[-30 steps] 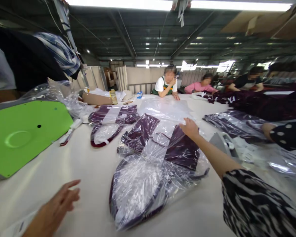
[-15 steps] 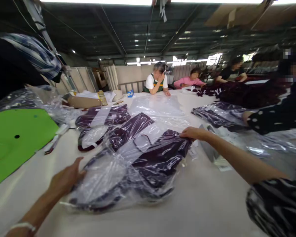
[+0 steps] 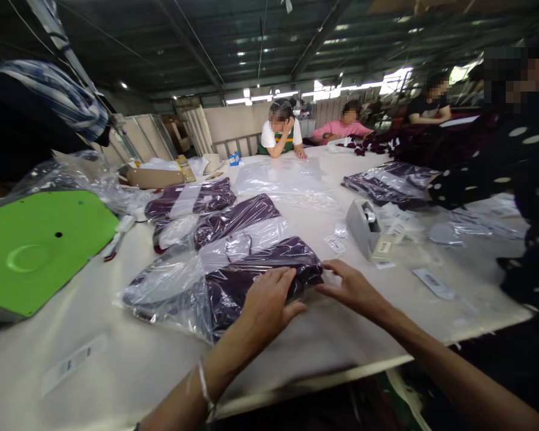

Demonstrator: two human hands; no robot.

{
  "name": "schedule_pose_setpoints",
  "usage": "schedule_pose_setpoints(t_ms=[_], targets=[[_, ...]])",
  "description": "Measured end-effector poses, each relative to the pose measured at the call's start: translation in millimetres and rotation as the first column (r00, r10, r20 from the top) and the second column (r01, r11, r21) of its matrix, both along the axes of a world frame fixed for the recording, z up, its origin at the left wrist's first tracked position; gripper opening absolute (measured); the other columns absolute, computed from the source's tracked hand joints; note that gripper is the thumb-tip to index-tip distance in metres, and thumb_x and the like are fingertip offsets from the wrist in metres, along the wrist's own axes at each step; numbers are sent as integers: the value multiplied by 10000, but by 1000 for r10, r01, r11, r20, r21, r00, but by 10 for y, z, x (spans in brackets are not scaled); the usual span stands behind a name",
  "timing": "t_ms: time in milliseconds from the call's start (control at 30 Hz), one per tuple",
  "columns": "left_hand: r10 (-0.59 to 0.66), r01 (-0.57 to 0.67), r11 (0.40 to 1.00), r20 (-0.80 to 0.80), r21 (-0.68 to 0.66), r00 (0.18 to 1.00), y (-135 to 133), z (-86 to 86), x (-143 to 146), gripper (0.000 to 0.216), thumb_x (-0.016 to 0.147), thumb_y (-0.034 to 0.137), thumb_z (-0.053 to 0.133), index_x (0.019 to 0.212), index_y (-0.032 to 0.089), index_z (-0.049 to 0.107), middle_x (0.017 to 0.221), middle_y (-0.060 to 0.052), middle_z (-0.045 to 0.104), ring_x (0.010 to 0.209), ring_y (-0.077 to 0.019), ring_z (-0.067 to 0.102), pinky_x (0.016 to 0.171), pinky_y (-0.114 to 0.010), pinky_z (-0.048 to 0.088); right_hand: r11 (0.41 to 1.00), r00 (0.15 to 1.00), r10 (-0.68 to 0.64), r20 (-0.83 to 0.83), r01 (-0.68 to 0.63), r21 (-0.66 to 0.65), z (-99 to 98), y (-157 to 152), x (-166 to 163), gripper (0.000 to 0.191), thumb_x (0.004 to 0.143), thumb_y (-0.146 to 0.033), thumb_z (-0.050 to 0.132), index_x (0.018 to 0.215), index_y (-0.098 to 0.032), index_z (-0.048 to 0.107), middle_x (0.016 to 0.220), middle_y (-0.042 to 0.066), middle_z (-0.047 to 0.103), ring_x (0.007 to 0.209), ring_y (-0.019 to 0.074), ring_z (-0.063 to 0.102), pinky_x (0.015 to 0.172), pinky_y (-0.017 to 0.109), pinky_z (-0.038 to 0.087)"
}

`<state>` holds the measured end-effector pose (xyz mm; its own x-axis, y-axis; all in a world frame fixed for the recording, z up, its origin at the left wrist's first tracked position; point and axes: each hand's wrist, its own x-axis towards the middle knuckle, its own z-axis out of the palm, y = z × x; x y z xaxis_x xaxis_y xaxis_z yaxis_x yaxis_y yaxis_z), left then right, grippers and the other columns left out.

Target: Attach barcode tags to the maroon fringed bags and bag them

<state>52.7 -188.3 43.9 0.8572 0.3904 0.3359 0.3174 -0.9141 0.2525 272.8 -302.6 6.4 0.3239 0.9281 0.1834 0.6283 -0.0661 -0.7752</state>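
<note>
A clear plastic bag holding a dark purple garment [image 3: 233, 272] lies on the white table [image 3: 323, 341] close to its near edge. My left hand [image 3: 269, 302] rests flat on the bag's right end, fingers spread. My right hand [image 3: 348, 286] touches the bag's right edge, fingers stretched out along it. Two more bagged purple garments [image 3: 206, 206] lie just beyond.
A grey tape dispenser [image 3: 363, 230] and small label stickers [image 3: 433, 282] sit to the right. A green plate [image 3: 36, 251] stands at the left. Empty clear bags [image 3: 287, 179] lie further back. A co-worker in a dotted sleeve [image 3: 471, 176] is at the right; other people sit at the far end.
The bagged garment has been drawn toward the near edge of the table. My left hand moved from the bag's left end to its right end, and my right hand came back with it.
</note>
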Motion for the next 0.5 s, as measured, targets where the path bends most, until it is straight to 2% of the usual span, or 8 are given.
schedule_pose_setpoints(t_ms=[100,200,300,367,433,500], targets=[[86,-84,993,-30,79,996,-159,-268,248,593,813,241,700,1355,132,485,1325,-145,604,1182,-302,580,989,-460,496,995,995,-15,97,5,98,-116,134,-185,336,736,-214,748,1063,-169,685,1083,97,683,1055,268,602,977,423,476],[78,-71,990,-59,119,995,-53,-418,240,498,837,73,560,1325,160,512,1236,-99,654,1093,-259,616,952,-434,513,990,985,-29,171,5,143,-261,150,-329,267,720,-125,744,980,-150,686,1039,113,681,1027,274,592,940,418,500],[-30,40,989,-74,143,997,35,-441,54,508,845,23,490,1325,189,508,1191,-64,673,1053,-232,625,948,-418,514,979,969,26,247,-75,188,-365,81,-418,158,767,-116,707,916,-159,674,1022,113,674,1013,270,590,914,416,518],[-69,78,987,-68,143,995,11,-406,-59,555,847,35,498,1377,194,452,1233,-72,653,1077,-229,619,942,-409,517,969,957,95,274,-152,194,-385,22,-413,115,815,-128,666,923,-168,671,1034,109,671,1014,257,596,907,404,526],[-58,61,992,-30,110,998,-70,-358,-96,597,847,108,573,1413,192,400,1303,-96,609,1144,-237,591,959,-407,509,957,944,172,280,-228,182,-372,-47,-353,185,834,-147,656,1014,-184,676,1116,107,661,1065,248,593,942,398,516],[7,-9,997,27,73,1000,-170,-317,-47,602,830,219,669,1380,189,424,1322,-111,586,1187,-258,562,979,-426,494,951,942,207,264,-257,172,-347,-136,-265,332,810,-169,692,1138,-212,660,1212,101,636,1133,252,575,996,409,487]])
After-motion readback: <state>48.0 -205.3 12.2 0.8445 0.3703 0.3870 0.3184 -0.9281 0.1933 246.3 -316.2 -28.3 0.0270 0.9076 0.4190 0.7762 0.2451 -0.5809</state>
